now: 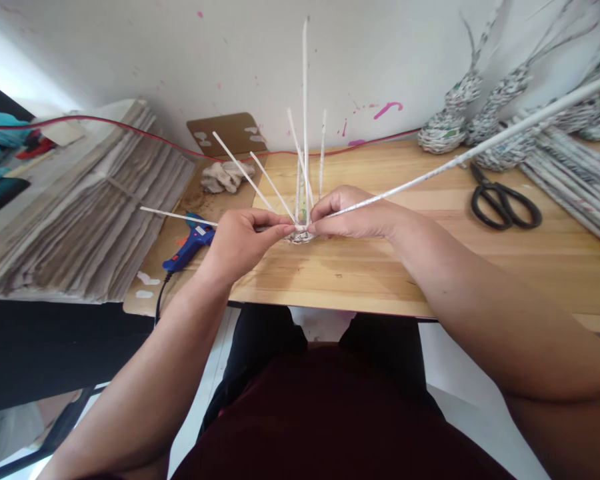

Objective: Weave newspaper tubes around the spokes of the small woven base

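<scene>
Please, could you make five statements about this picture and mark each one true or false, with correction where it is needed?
1. The left hand and the right hand both have fingertips on the small woven piece. True.
2. The blue glue gun lies between the paper stack and the left hand. True.
3. All the sticks of the small woven piece lie flat. False: several stand up or lean outward.
4. The black scissors lie on the wooden table. True.
5. The scissors are in the right hand's grip. False: they lie apart from it, farther to the right.
</scene>
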`<state>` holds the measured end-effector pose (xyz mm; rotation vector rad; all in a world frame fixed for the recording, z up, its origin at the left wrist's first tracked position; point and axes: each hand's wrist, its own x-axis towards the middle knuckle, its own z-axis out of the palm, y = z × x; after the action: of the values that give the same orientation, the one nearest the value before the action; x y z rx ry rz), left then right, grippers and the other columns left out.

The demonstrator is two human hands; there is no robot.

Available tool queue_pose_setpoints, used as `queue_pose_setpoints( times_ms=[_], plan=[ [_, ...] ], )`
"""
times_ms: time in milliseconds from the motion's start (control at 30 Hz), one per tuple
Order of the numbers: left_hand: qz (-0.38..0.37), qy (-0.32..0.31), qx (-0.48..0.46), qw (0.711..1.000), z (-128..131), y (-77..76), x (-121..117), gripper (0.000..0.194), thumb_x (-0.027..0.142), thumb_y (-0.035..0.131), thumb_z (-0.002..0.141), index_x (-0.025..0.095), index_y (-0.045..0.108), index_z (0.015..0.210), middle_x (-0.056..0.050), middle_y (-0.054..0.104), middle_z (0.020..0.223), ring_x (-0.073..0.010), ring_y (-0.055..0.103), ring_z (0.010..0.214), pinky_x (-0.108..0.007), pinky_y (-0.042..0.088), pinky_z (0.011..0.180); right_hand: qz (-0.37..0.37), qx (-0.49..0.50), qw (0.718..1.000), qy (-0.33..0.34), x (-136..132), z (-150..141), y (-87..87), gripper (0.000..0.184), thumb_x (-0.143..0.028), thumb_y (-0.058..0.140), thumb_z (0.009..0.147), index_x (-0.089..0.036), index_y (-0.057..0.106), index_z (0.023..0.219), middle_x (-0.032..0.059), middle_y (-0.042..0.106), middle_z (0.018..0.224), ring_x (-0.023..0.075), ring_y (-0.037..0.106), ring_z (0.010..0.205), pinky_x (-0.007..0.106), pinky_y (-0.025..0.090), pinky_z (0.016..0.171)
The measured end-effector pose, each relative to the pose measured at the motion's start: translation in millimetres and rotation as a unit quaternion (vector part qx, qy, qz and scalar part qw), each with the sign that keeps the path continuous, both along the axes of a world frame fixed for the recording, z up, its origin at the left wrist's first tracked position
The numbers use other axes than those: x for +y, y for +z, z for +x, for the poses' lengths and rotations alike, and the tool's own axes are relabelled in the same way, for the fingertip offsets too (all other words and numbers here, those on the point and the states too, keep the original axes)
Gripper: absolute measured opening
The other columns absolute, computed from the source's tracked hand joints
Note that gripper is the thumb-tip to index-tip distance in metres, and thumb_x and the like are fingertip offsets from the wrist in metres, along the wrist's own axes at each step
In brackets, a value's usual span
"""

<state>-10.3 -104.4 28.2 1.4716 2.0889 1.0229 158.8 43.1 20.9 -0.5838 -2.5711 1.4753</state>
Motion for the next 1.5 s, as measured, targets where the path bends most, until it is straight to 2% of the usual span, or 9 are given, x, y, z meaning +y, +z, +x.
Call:
queue_pose_setpoints(
  times_ms=[467,667,967,1233,1500],
  plan=[
    [-0.022,-0.017,0.072,0.997,4,-0.6,1,0.025,0.040,0.068,0.082,0.017,0.075,0.083,-0.005,0.076,0.081,-0.0159,0.064,0.070,-0.027,0.047,0.065,-0.001,-0.011,1.000,0.002,-3,1,2.9,0.017,-0.031,0.069,0.077,-0.015,0.073,0.074,-0.0006,0.057,0.062,0.0114,0.046,0.060,0.029,0.029,0.060],
    [-0.003,-0.038,0.129,0.991,5,-6.9,3,0.020,0.036,0.063,0.084,0.017,0.071,0.082,-0.006,0.074,0.088,-0.0180,0.063,0.079,-0.028,0.047,0.071,-0.004,-0.005,1.000,0.010,-1,1,0.2,0.017,-0.032,0.068,0.078,-0.016,0.074,0.075,-0.0011,0.057,0.062,0.0114,0.047,0.060,0.029,0.029,0.060],
    [-0.008,-0.064,0.059,0.996,4,9.3,-6,0.026,0.037,0.059,0.090,0.019,0.073,0.104,-0.006,0.077,0.098,-0.0190,0.068,0.088,-0.030,0.049,0.081,-0.004,-0.002,1.000,0.015,-2,0,0.8,0.020,-0.034,0.067,0.078,-0.016,0.070,0.070,-0.0012,0.057,0.060,0.0111,0.047,0.058,0.028,0.029,0.059],
    [-0.022,-0.032,0.073,0.997,8,3.2,1,0.027,0.045,0.072,0.080,0.021,0.078,0.089,-0.005,0.078,0.086,-0.0191,0.068,0.077,-0.031,0.051,0.075,-0.002,0.004,1.000,0.014,-2,1,-0.8,0.018,-0.034,0.066,0.077,-0.017,0.072,0.074,-0.0019,0.055,0.061,0.0118,0.047,0.061,0.028,0.029,0.060],
    [-0.007,-0.014,0.081,0.997,11,1.8,4,0.024,0.043,0.074,0.078,0.019,0.075,0.081,-0.004,0.076,0.079,-0.0176,0.066,0.072,-0.029,0.050,0.068,0.011,0.004,1.000,0.014,-2,0,-1.9,0.020,-0.035,0.065,0.078,-0.016,0.072,0.072,-0.0020,0.052,0.060,0.0118,0.044,0.061,0.029,0.027,0.060]
  ],
)
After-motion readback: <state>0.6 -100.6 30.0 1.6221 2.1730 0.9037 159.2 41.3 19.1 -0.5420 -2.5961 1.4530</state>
